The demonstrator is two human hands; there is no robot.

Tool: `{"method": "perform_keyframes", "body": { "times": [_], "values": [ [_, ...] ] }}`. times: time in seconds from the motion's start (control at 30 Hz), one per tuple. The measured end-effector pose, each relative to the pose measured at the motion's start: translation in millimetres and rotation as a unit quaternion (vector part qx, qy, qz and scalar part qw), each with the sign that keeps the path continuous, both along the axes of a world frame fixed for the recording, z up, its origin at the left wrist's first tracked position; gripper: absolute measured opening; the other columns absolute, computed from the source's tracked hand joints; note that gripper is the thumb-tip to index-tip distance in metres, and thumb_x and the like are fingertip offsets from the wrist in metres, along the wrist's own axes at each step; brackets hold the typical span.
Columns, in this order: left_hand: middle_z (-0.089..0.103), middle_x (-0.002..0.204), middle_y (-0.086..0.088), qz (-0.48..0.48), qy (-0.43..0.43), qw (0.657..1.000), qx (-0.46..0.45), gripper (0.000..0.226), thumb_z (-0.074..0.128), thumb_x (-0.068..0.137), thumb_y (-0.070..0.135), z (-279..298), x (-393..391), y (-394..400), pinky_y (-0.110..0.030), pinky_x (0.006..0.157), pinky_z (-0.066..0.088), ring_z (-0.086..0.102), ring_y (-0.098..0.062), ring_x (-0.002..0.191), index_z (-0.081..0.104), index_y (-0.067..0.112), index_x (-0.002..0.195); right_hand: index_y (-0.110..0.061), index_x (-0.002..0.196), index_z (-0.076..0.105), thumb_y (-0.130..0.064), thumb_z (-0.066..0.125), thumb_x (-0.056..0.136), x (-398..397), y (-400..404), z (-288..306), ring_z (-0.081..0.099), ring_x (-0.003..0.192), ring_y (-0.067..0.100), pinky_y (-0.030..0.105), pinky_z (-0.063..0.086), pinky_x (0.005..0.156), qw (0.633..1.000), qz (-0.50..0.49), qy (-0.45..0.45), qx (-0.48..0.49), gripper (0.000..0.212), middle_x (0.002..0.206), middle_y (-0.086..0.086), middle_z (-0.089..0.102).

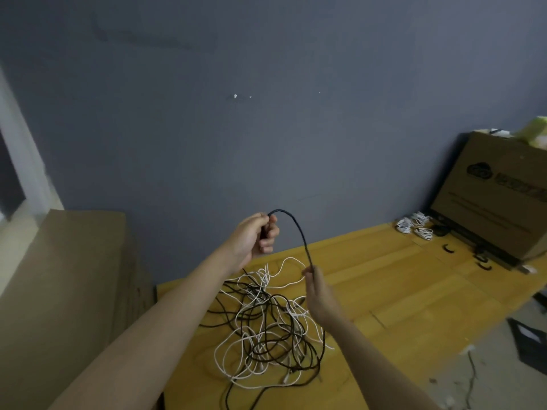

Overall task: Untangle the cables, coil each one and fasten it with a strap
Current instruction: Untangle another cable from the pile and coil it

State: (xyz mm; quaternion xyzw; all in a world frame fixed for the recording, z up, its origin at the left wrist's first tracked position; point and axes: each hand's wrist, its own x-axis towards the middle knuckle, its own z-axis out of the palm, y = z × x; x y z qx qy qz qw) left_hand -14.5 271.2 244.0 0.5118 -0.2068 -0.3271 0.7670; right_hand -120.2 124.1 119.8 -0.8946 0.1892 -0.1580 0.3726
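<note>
two hands up over the wooden table: left hand curled round one end of a thin black cable, right hand pinching it lower, a smooth arch between. black-and-white tangle lies beneath.

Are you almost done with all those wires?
Not yet. A few coiled white cables lie by the cardboard box. The left hand and right hand hold one black cable. A tangled black-and-white cable pile remains.
</note>
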Motion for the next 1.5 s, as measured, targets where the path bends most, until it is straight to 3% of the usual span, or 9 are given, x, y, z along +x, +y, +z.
{"method": "perform_keyframes", "body": {
  "times": [0.13, 0.3, 0.53, 0.73, 0.83, 0.97, 1.17, 1.27, 1.5],
  "values": [
    [0.067, 0.071, -0.002, 0.026, -0.052, 0.998, 0.034, 0.020, 0.028, 0.106, 0.016, -9, -4, 9, -0.020, 0.048, 0.044, 0.052, -0.010, 0.048, 0.044, 0.013, 0.095, -0.015, 0.123, 0.039, -0.025, 0.030, 0.101, 6, 36, -5, 0.063, 0.089, 0.033, 0.035, 0.037, 0.064, 0.932, 0.110, 0.153, -0.310, 0.025, 0.105, 0.010, 0.064],
    [0.068, 0.101, -0.011, 0.025, -0.118, 0.987, 0.107, 0.015, 0.027, 0.106, 0.018, -37, 5, 26, -0.022, 0.067, 0.055, 0.068, -0.012, 0.074, 0.037, 0.008, 0.111, -0.007, 0.107, 0.057, -0.024, 0.040, 0.099, -7, 77, 14, 0.060, 0.082, 0.031, 0.038, 0.043, 0.059, 0.876, 0.251, 0.001, -0.412, 0.025, 0.093, 0.010, 0.063],
    [0.066, 0.119, -0.004, -0.092, -0.297, 0.917, 0.248, 0.018, 0.031, 0.105, 0.027, -71, 22, 60, -0.025, 0.079, 0.056, 0.069, -0.011, 0.085, 0.040, 0.018, 0.117, -0.002, 0.104, 0.066, -0.010, 0.059, 0.090, -6, 83, 35, 0.052, 0.077, 0.018, 0.025, 0.040, 0.068, 0.891, 0.199, -0.255, -0.319, 0.017, 0.085, 0.007, 0.061],
    [0.072, 0.072, 0.011, -0.133, -0.300, 0.916, 0.231, 0.027, 0.030, 0.105, 0.032, -91, 23, 68, -0.013, 0.044, 0.035, 0.049, -0.005, 0.039, 0.044, 0.028, 0.128, -0.039, 0.081, 0.064, -0.021, 0.069, 0.085, 18, 62, 40, 0.051, 0.062, 0.004, 0.023, 0.040, 0.055, 0.978, 0.063, -0.194, -0.037, 0.020, 0.070, -0.017, 0.059],
    [0.047, 0.055, 0.011, -0.118, -0.251, 0.936, 0.218, 0.031, 0.031, 0.104, 0.032, -107, 31, 69, -0.016, 0.045, 0.026, 0.033, -0.005, 0.044, 0.058, 0.031, 0.119, -0.047, 0.075, 0.063, -0.021, 0.068, 0.087, 14, 51, 22, 0.048, 0.054, 0.008, 0.029, 0.040, 0.053, 0.991, 0.062, -0.101, 0.070, 0.029, 0.062, -0.006, 0.059],
    [0.033, 0.051, 0.015, -0.114, -0.215, 0.938, 0.247, 0.038, 0.031, 0.105, 0.034, -120, 39, 69, -0.016, 0.047, 0.025, 0.032, -0.005, 0.048, 0.069, 0.028, 0.103, -0.031, 0.096, 0.066, -0.011, 0.056, 0.095, -1, 42, -15, 0.060, 0.079, 0.015, 0.026, 0.046, 0.071, 0.996, 0.058, -0.001, 0.070, 0.023, 0.087, -0.002, 0.067],
    [0.026, 0.051, 0.011, -0.177, -0.189, 0.935, 0.244, 0.075, 0.014, 0.089, 0.067, -121, 35, 56, -0.016, 0.044, 0.023, 0.022, -0.008, 0.046, 0.061, 0.010, 0.104, -0.036, 0.093, 0.067, -0.012, 0.057, 0.095, 24, 51, 1, 0.057, 0.073, 0.001, 0.012, 0.040, 0.064, 0.974, -0.045, -0.194, 0.106, 0.026, 0.075, -0.017, 0.063],
    [0.030, 0.052, 0.011, -0.183, -0.159, 0.948, 0.205, 0.056, 0.019, 0.094, 0.059, -125, 31, 49, -0.014, 0.044, 0.027, 0.024, -0.007, 0.044, 0.049, 0.011, 0.094, -0.023, 0.095, 0.070, -0.018, 0.059, 0.094, 50, 47, 7, 0.054, 0.065, -0.002, 0.010, 0.038, 0.059, 0.966, -0.065, -0.230, 0.094, 0.011, 0.071, -0.017, 0.061],
    [0.028, 0.052, 0.008, -0.141, -0.094, 0.976, 0.138, 0.038, 0.028, 0.103, 0.043, -130, 37, 45, -0.018, 0.041, 0.019, 0.017, -0.010, 0.044, 0.041, 0.018, 0.077, -0.017, 0.099, 0.064, -0.017, 0.043, 0.102, 47, 38, -88, 0.052, 0.064, 0.007, 0.018, 0.040, 0.063, 0.988, -0.036, -0.048, 0.145, 0.022, 0.067, -0.008, 0.056]
  ]
}}
